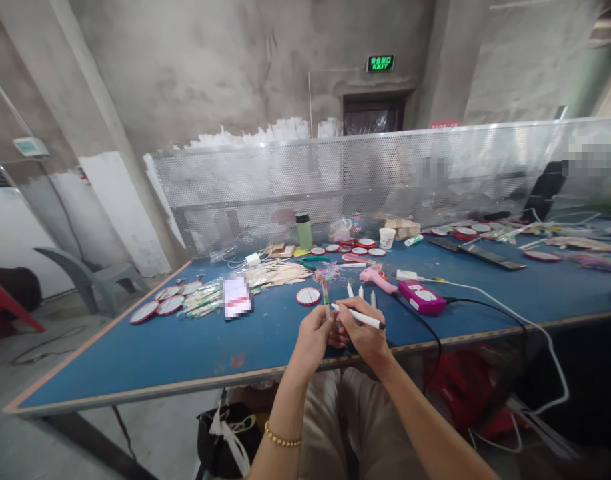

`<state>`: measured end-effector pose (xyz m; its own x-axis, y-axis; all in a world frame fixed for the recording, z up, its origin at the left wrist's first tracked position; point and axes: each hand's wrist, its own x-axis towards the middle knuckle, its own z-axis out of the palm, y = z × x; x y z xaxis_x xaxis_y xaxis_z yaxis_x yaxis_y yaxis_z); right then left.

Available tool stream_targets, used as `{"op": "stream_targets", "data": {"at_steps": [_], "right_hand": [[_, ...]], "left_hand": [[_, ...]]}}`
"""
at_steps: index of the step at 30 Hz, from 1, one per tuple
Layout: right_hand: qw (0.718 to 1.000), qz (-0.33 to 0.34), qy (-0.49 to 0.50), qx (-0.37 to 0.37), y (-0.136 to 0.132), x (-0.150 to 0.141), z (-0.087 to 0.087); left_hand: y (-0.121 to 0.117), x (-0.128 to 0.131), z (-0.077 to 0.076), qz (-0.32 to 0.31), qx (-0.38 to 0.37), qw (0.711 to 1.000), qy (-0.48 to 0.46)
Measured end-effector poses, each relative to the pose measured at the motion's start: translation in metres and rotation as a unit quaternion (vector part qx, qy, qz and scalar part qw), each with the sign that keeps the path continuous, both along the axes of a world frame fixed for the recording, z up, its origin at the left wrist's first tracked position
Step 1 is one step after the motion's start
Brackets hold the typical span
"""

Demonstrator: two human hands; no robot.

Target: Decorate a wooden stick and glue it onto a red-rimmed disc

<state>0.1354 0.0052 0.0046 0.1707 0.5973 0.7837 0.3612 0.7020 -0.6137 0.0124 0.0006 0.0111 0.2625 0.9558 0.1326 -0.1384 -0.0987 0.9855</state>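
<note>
1. Pinches a narrow stick [326,293] in the left hand [311,337], with the grip pressed together around the lower part, by the near edge of the tabletop [185,357]; points the coloured upper part towards 12 o'clock.
2. Pinches a white marker [363,317] in the right hand [369,339], with the grip like that for writing; aims one end at the stick and the black end towards 4 o'clock. Cannot tell whether touching the stick or just beside.
3. Seems, by judgement, to be at the step of marking or touching up the stick.
4. Calls next, most likely, for a steady stick, a light touch of the marker, and fingers clear of any wet ink.
5. From the hands, find a red-rimmed disc [308,296] near at 11 o'clock, spare white pens [361,297] at 1, a pink glue gun [379,279] between 1 and 2, a purple box [421,297] past 2, and loose wooden sticks [285,272] between 10 and 11.
</note>
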Motion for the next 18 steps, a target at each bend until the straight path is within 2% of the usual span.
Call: {"op": "stream_targets", "data": {"at_steps": [18], "right_hand": [[1.0, 0.002, -0.015, 0.002, 0.0025, -0.0001, -0.0023]], "left_hand": [[0.001, 0.0006, -0.0015, 0.006, -0.001, 1.0, -0.011]]}}
